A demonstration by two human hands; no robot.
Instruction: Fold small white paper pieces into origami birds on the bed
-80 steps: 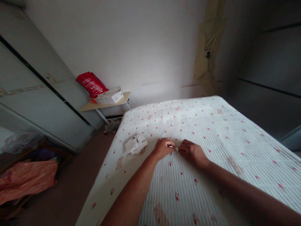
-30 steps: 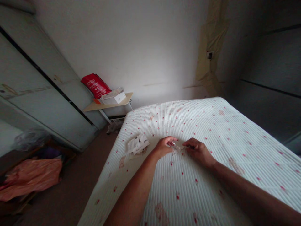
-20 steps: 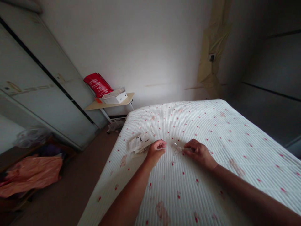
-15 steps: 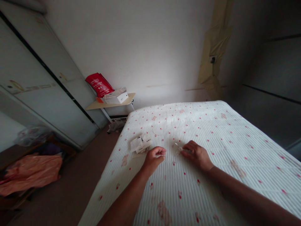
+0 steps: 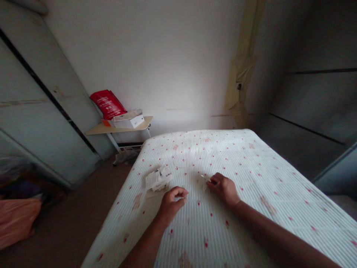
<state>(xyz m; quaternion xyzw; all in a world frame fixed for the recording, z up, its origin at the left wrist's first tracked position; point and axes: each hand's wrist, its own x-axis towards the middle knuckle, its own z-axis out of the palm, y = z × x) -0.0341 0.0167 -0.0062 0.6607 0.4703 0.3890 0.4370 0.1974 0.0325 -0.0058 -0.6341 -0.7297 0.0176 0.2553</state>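
My left hand (image 5: 173, 201) rests low over the bed with thumb and fingers curled together. A tiny pale bit shows at its fingertips, too small to name. My right hand (image 5: 224, 189) is closed, its thumb and fingers pinching a small white piece (image 5: 205, 178) with a thin pointed end. Tiny whitish bits (image 5: 204, 186) lie on the cover just under that piece. Beyond my left hand sit crumpled white paper packets with dark print (image 5: 158, 178). A thin curved strand (image 5: 176, 165) lies on the cover behind the packets. The hands are apart.
A quilted white bed cover with red dots (image 5: 206, 152) spreads under both hands. Back left, a small table (image 5: 97, 129) bears a red bag (image 5: 108, 104) and a white box (image 5: 129, 122). Cabinets flank the bed, and an orange cloth (image 5: 18, 219) lies at far left.
The view has turned slightly right and up, so everything sits further left and lower. Both hands keep much the same pose and places on the bed.
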